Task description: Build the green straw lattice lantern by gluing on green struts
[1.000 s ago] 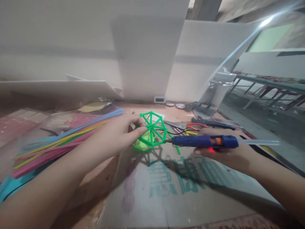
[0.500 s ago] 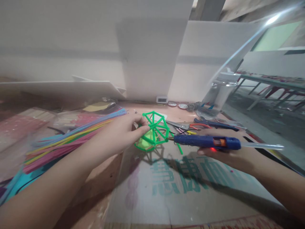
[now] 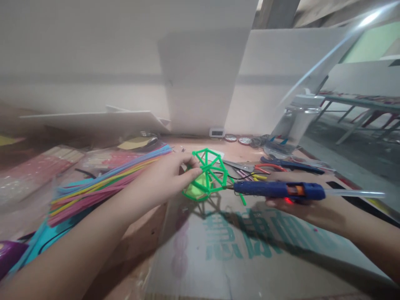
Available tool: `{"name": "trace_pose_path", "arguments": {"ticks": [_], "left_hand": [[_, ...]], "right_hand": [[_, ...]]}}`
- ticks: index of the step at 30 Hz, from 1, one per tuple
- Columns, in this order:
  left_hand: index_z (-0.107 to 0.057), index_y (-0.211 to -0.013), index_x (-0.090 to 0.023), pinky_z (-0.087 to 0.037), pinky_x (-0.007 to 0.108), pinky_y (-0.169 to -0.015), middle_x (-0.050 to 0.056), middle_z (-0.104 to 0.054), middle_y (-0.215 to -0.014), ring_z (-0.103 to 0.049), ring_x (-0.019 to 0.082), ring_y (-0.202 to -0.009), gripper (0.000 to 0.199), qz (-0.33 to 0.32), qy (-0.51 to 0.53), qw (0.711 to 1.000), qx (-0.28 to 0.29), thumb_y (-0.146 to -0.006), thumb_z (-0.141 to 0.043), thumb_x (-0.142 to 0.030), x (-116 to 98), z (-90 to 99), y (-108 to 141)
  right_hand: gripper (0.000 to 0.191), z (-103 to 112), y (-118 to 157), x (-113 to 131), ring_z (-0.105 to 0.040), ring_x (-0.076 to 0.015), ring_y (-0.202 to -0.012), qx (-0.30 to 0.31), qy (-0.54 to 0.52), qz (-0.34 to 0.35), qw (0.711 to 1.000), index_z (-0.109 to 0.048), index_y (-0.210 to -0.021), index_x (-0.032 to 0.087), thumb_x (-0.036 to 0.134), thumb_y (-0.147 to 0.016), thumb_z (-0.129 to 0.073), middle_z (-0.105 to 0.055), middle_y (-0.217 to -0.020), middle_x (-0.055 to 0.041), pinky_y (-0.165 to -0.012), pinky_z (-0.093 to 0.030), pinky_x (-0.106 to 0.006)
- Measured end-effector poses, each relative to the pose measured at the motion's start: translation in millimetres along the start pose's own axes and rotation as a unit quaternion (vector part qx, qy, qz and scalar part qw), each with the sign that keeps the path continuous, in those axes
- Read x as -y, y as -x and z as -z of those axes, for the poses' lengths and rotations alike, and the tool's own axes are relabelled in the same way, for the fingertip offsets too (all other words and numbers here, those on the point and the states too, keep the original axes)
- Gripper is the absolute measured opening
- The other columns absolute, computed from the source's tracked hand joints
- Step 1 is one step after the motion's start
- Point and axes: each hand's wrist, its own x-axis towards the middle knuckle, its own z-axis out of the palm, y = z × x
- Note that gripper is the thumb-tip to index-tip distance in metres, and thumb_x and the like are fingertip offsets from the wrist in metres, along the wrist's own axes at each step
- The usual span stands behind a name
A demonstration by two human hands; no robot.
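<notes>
My left hand pinches the left side of a green spoked frame, shaped like a small wheel or cage. Pale yellow-green material shows in its lower part. A blue hot glue gun is gripped in my right hand, its red light lit and a clear glue stick poking out behind. The gun's nozzle meets or nearly meets the frame's lower right corner. Just below the nozzle lies a loose green stick. My right fingers are partly hidden behind the gun.
Coloured pipe cleaners lie on the left beside bagged sticks. Scissors and pliers rest behind the gun. A clear water bottle stands at the right rear. Printed cardboard covers the front.
The whole view has shifted, so everything appears slightly farther right. Both hands keep their holds, and the nozzle stays at the frame's lower right corner. A purple object now shows at the left edge.
</notes>
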Motion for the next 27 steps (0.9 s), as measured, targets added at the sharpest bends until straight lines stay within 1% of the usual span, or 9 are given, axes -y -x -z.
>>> {"name": "trace_pose_path", "arguments": {"ticks": [3, 4, 7, 11, 15, 18, 21, 27], "left_hand": [[-0.065, -0.087, -0.022, -0.042, 0.031, -0.064, 0.000, -0.066, -0.079, -0.061, 0.020, -0.071, 0.026, -0.002, -0.004, 1.000, 0.001, -0.092, -0.055, -0.046, 2, 0.2, 0], [-0.065, -0.087, -0.023, -0.041, 0.031, -0.064, 0.000, -0.066, -0.079, -0.061, 0.020, -0.071, 0.027, -0.005, -0.006, 1.000, 0.002, -0.092, -0.055, -0.047, 2, 0.1, 0], [-0.065, -0.089, -0.024, -0.040, 0.031, -0.063, 0.000, -0.065, -0.079, -0.060, 0.020, -0.070, 0.026, -0.007, -0.013, 1.000, 0.000, -0.091, -0.055, -0.048, 5, -0.6, -1], [-0.065, -0.089, -0.024, -0.039, 0.030, -0.062, -0.001, -0.064, -0.078, -0.060, 0.019, -0.070, 0.028, -0.003, -0.010, 1.000, -0.005, -0.090, -0.055, -0.050, 8, -2.5, -2], [-0.066, -0.089, -0.024, -0.039, 0.030, -0.062, -0.001, -0.065, -0.078, -0.061, 0.019, -0.071, 0.027, -0.005, -0.009, 1.000, -0.003, -0.091, -0.055, -0.049, 9, -2.8, -1], [-0.065, -0.089, -0.024, -0.038, 0.030, -0.063, -0.001, -0.065, -0.079, -0.061, 0.019, -0.071, 0.027, -0.007, -0.010, 1.000, -0.003, -0.092, -0.055, -0.049, 8, -2.3, -1], [-0.065, -0.088, -0.024, -0.038, 0.030, -0.063, -0.001, -0.065, -0.079, -0.060, 0.019, -0.071, 0.027, -0.011, -0.015, 1.000, -0.003, -0.092, -0.055, -0.048, 7, -1.6, -2], [-0.066, -0.088, -0.023, -0.040, 0.030, -0.063, -0.001, -0.065, -0.079, -0.061, 0.018, -0.070, 0.026, -0.021, -0.016, 1.000, -0.002, -0.092, -0.054, -0.046, 7, -1.2, -1]], "right_hand": [[0.018, 2, -1, 4, -0.071, -0.0208, -0.057, 0.056, -0.038, -0.017, 0.998, -0.078, -0.079, 0.026, 0.044, -0.083, -0.077, -0.078, -0.074, -0.0028, -0.045, -0.055, -0.027], [0.018, 2, -1, 5, -0.071, -0.0204, -0.058, 0.061, -0.044, -0.022, 0.997, -0.078, -0.081, 0.026, 0.044, -0.084, -0.076, -0.078, -0.076, -0.0027, -0.045, -0.055, -0.026], [0.020, 2, 0, 6, -0.072, -0.0205, -0.060, 0.050, -0.049, -0.024, 0.997, -0.078, -0.086, 0.025, 0.045, -0.083, -0.078, -0.078, -0.077, -0.0026, -0.046, -0.055, -0.026], [0.023, 0, -2, 3, -0.069, -0.0203, -0.058, 0.035, -0.051, -0.002, 0.998, -0.078, -0.082, 0.025, 0.048, -0.081, -0.080, -0.076, -0.074, -0.0031, -0.043, -0.052, -0.027], [0.022, -1, -2, -1, -0.067, -0.0199, -0.058, 0.019, -0.034, 0.026, 0.999, -0.078, -0.083, 0.025, 0.047, -0.083, -0.080, -0.073, -0.072, -0.0031, -0.045, -0.052, -0.029], [0.023, 0, -1, -2, -0.066, -0.0184, -0.057, 0.015, -0.025, 0.029, 0.999, -0.075, -0.082, 0.025, 0.047, -0.084, -0.079, -0.071, -0.070, -0.0019, -0.045, -0.049, -0.028], [0.023, -1, 0, -4, -0.066, -0.0177, -0.059, 0.017, -0.024, 0.037, 0.999, -0.075, -0.082, 0.025, 0.048, -0.085, -0.078, -0.072, -0.072, -0.0016, -0.047, -0.049, -0.028], [0.028, -7, -3, -9, -0.058, -0.0153, -0.050, 0.002, -0.020, 0.074, 0.997, -0.067, -0.077, 0.025, 0.049, -0.091, -0.071, -0.064, -0.062, 0.0012, -0.042, -0.043, -0.029]]}}
